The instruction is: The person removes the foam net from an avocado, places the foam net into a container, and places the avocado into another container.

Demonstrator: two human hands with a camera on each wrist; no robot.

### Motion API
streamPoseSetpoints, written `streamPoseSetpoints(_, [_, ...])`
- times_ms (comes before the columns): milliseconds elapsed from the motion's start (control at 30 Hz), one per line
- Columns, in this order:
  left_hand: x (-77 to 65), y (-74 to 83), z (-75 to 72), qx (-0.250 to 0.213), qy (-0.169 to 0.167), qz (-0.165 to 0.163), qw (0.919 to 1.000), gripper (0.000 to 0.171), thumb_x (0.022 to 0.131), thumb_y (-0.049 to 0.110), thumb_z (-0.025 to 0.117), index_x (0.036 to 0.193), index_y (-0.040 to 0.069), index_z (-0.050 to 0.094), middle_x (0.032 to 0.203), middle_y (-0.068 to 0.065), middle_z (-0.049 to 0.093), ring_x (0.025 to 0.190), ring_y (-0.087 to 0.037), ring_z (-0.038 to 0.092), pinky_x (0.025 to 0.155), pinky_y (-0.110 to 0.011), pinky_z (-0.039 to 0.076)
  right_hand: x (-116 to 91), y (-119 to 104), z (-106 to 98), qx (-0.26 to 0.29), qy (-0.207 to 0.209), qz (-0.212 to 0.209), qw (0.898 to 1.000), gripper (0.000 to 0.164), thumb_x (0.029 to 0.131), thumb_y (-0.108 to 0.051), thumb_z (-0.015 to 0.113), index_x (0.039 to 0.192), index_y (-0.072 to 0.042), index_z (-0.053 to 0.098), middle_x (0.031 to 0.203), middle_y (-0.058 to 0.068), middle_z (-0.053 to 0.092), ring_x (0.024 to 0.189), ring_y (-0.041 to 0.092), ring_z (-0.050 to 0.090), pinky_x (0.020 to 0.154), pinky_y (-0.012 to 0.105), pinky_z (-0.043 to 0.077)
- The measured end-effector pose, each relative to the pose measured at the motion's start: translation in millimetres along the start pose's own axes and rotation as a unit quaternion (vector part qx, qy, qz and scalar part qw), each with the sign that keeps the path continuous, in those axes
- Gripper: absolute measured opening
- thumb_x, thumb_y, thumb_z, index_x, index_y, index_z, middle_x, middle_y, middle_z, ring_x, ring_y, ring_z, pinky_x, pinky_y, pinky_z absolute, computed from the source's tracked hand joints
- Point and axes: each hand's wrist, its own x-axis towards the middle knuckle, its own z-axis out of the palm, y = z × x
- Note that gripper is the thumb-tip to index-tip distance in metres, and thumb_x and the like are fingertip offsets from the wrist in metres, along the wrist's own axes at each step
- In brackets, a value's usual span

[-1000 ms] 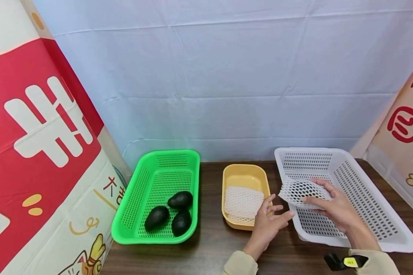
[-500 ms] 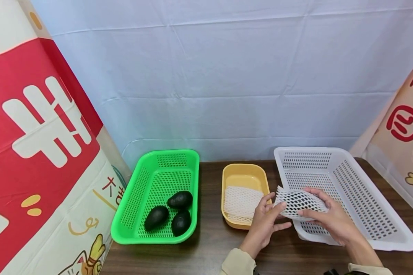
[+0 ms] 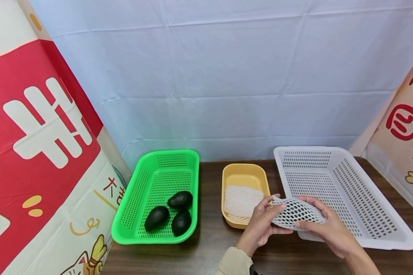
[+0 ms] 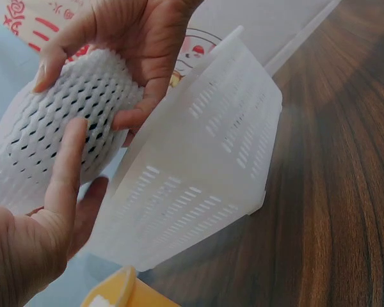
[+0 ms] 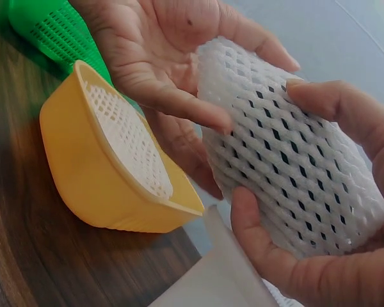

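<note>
Both hands hold a dark fruit in a white foam net sleeve (image 3: pixel 297 214), over the near left edge of the white basket (image 3: pixel 395 236). The fruit shows only as dark patches through the mesh, sized like the loose avocados (image 3: pixel 157 218). My right hand (image 3: pixel 334 231) grips the right end, thumb in front and fingers behind. My left hand (image 3: pixel 259 225) holds the sleeve's left end, its thumb on the near side. In the right wrist view, thumb and fingers of the right hand (image 5: pixel 345 121) press the mesh from two sides.
Several black avocados lie in the green basket (image 3: pixel 124 217) at left. Between the baskets, a yellow tub (image 3: pixel 241 172) holds flat white foam nets (image 3: pixel 242 202). Everything stands on a dark wooden table (image 3: pixel 210 248) before a pale cloth wall.
The right hand has brought the netted fruit out of the white basket, toward me and slightly left. My left hand has moved in from beside the basket and taken hold of the sleeve's left end.
</note>
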Motion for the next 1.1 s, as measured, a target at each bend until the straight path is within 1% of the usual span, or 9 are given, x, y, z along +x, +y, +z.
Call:
streamPoseSetpoints(233, [-1.6,2.0,-2.9,0.000,-0.033,0.007,0.9994,0.033,0.081,0.018,0.063,0.112,0.008,0.055,0.103,-0.014,0.058,0.080,-0.026,0.061,0.059,-0.043,0.050,-1.4,-0.4,2.7,0.007,-0.009,-0.006,1.000,0.058,0.076,0.006,0.064,0.127,-0.002,0.036,0.113,0.011,0.047,0.093,0.019,0.055,0.071,0.036,0.050])
streamPoseSetpoints(367, [-3.5,5.1,-3.5,0.002,-0.036,0.011,0.9993,0.032,0.081,0.017,0.063,0.110,0.006,0.055,0.101,-0.014,0.059,0.079,-0.025,0.061,0.059,-0.043,0.050,-1.7,-3.4,5.4,-0.002,-0.010,-0.003,1.000,0.058,0.077,0.003,0.065,0.128,-0.004,0.038,0.113,0.014,0.048,0.092,0.020,0.055,0.070,0.036,0.050])
streamPoseSetpoints(500, [-5.8,8.6,-5.2,0.003,-0.031,0.014,0.9994,0.032,0.081,0.017,0.062,0.111,0.006,0.055,0.101,-0.014,0.059,0.078,-0.024,0.061,0.058,-0.043,0.050,-3.7,-9.0,8.8,-0.006,-0.020,0.007,1.000,0.059,0.080,0.000,0.063,0.131,-0.006,0.035,0.113,0.018,0.046,0.092,0.023,0.055,0.070,0.040,0.049])
streamPoseSetpoints(667, [-8.1,13.4,-9.0,0.005,-0.022,0.015,0.9996,0.032,0.082,0.017,0.060,0.111,0.006,0.054,0.102,-0.015,0.058,0.076,-0.024,0.061,0.058,-0.042,0.050,-5.5,-16.3,11.0,0.038,-0.040,0.015,0.998,0.059,0.087,-0.002,0.053,0.137,-0.009,0.024,0.118,0.019,0.034,0.094,0.024,0.054,0.071,0.046,0.048])
streamPoseSetpoints(767, [-9.8,16.5,-11.3,0.005,-0.021,0.018,0.9996,0.033,0.081,0.018,0.060,0.111,0.005,0.053,0.102,-0.015,0.058,0.076,-0.025,0.061,0.058,-0.043,0.050,-5.7,-18.5,12.2,0.067,-0.045,0.019,0.997,0.056,0.089,-0.003,0.050,0.137,-0.008,0.022,0.120,0.019,0.031,0.095,0.024,0.053,0.072,0.048,0.046])
streamPoseSetpoints(933, [-13.7,21.4,-16.1,0.003,-0.027,0.021,0.9994,0.033,0.081,0.017,0.061,0.110,0.005,0.053,0.102,-0.014,0.057,0.077,-0.024,0.061,0.059,-0.044,0.050,-5.9,-18.1,19.1,0.084,-0.018,0.028,0.996,0.049,0.088,-0.004,0.052,0.132,-0.003,0.030,0.119,0.016,0.035,0.093,0.022,0.054,0.073,0.046,0.047])
streamPoseSetpoints(1100, [-18.5,26.5,-23.5,0.001,-0.034,0.028,0.9990,0.034,0.082,0.014,0.062,0.112,0.004,0.052,0.103,-0.014,0.057,0.078,-0.024,0.061,0.061,-0.043,0.050,-6.1,-16.3,29.5,0.090,0.013,0.035,0.995,0.046,0.087,-0.005,0.055,0.129,-0.004,0.036,0.120,0.014,0.032,0.094,0.019,0.053,0.073,0.041,0.047])
